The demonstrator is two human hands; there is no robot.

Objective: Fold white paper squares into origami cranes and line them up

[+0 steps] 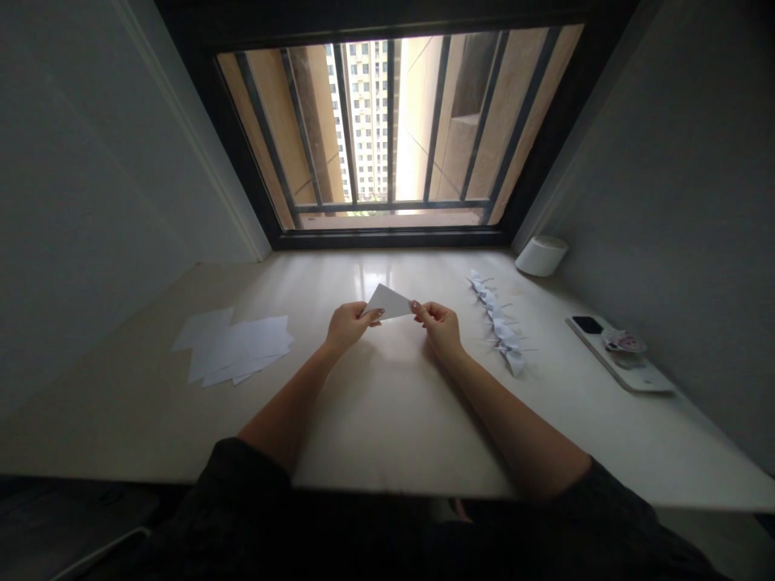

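A sheet of white paper folded into a triangle (388,302) is held up over the pale sill, its peak pointing away from me. My left hand (351,324) pinches its left corner, thumb on top. At the opposite corner, the thumb and fingers of my right hand (438,326) are closed on the paper. To the left lies a loose pile of white paper sheets (242,347), overlapping unevenly. Right of my hands, several small folded paper figures (496,319) with thin points stand in a row.
A phone (623,355) with a round grip on its back lies at the right. Behind it a white cylindrical object (542,256) stands by the wall. A barred, dark-framed window (387,240) closes off the far side of the sill (387,436).
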